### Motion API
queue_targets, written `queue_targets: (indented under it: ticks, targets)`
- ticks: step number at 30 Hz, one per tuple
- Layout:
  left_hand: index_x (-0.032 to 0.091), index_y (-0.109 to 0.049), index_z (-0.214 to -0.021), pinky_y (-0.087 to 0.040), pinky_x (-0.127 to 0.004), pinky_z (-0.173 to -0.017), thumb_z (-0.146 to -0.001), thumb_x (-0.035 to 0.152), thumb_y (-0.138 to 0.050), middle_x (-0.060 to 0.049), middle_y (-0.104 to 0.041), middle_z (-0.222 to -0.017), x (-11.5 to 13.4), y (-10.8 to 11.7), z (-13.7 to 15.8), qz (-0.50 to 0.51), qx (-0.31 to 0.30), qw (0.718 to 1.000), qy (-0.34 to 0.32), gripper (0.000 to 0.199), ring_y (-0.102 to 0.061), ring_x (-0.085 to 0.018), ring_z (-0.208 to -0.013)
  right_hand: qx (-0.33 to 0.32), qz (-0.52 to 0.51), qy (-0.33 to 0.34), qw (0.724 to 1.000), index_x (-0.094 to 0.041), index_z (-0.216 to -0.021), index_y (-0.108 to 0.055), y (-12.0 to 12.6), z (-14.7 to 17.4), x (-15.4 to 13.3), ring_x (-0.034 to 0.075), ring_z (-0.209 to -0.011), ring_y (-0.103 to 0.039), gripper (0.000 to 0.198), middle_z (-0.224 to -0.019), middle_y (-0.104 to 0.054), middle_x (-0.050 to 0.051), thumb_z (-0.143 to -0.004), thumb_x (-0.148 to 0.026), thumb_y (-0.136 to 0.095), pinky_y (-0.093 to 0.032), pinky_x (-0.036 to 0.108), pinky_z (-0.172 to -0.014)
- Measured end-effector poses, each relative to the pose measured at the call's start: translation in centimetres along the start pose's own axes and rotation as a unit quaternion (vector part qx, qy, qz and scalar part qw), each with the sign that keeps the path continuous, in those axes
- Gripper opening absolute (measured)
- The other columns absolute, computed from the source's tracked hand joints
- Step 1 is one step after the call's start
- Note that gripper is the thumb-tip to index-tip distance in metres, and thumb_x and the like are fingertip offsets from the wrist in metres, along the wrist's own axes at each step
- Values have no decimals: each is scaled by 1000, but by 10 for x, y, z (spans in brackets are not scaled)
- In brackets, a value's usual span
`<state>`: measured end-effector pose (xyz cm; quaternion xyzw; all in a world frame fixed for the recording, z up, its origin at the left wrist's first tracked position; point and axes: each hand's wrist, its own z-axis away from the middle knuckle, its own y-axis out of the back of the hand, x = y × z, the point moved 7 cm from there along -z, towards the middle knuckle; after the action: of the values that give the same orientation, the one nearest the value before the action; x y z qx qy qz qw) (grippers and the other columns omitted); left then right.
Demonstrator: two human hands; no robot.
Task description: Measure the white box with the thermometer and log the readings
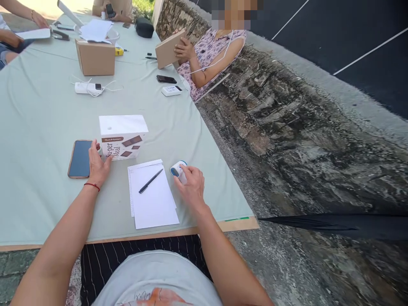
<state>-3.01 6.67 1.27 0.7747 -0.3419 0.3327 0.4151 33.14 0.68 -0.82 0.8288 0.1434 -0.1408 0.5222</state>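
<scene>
The small white and blue gadget (178,168) sat on the near right part of the counter (38,127), just beyond the right edge of the papers. The right hand (192,182) had its fingers closed on it, forefinger over the top and thumb at the near side, seemingly to keep it steady. Left of the papers stood one white box (124,144), upright, its printed front towards the person. The left hand (98,165) was at its lower left corner, thumb and fingers parted, perhaps to stop it shifting; whether they pressed on it could not be told. One phone (79,159) lay flat just beside that hand, probably within easy reach. Between the hands were at least two sheets of paper (156,208), overlapping, with one black pen (151,181) across them, perhaps left handy for writing. Farther off were one white device (84,88) with its cable loose around it, one cardboard box (97,59) with papers on top, and, near the right edge, one dark phone (166,79) beside one white pack (172,90). A co-worker (212,59) on that side held one brown carton (168,49) tilted in both hands, as if examining it.
</scene>
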Motion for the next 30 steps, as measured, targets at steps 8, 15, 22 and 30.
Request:
queue_targets:
  ticks: [8, 15, 22, 30]
  targets:
    - [22, -47, -94, -43, -28, -63, -88, 21, -59, 1, -51, -77, 67, 13, 22, -72, 81, 967, -232, 14, -50, -13, -69, -135, -18, 219, 966, -26, -102, -72, -35, -9, -55, 21, -79, -55, 29, -86, -63, 7, -93, -14, -47, -42, 34, -70]
    - [18, -62, -97, -51, -31, -70, -90, 16, -51, -6, -65, -90, 68, -45, 51, -126, -230, 939, -224, 14, -61, -18, -82, -162, -131, 250, 946, -22, -90, -63, -8, -14, -57, 18, -74, -57, 16, -81, -64, 6, -95, -23, -48, -43, 32, -67]
    - [17, -66, -103, -50, -41, -86, -88, 25, -56, -9, -64, -98, 56, -52, 53, -147, -315, 927, -140, 20, -60, -24, -94, -114, -415, -120, 895, -24, -74, -52, -30, 0, -87, 13, -57, -51, 10, -65, -57, -2, -78, -32, -57, -44, 28, -56]
    - [18, -65, -107, -46, -45, -88, -85, 32, -65, -11, -62, -106, 55, -55, 59, -189, -358, 907, -115, 26, -58, -27, -99, -128, -448, -215, 859, -23, -69, -58, -55, 12, -111, 12, -53, -47, 8, -59, -56, -4, -66, -30, -60, -40, 26, -52]
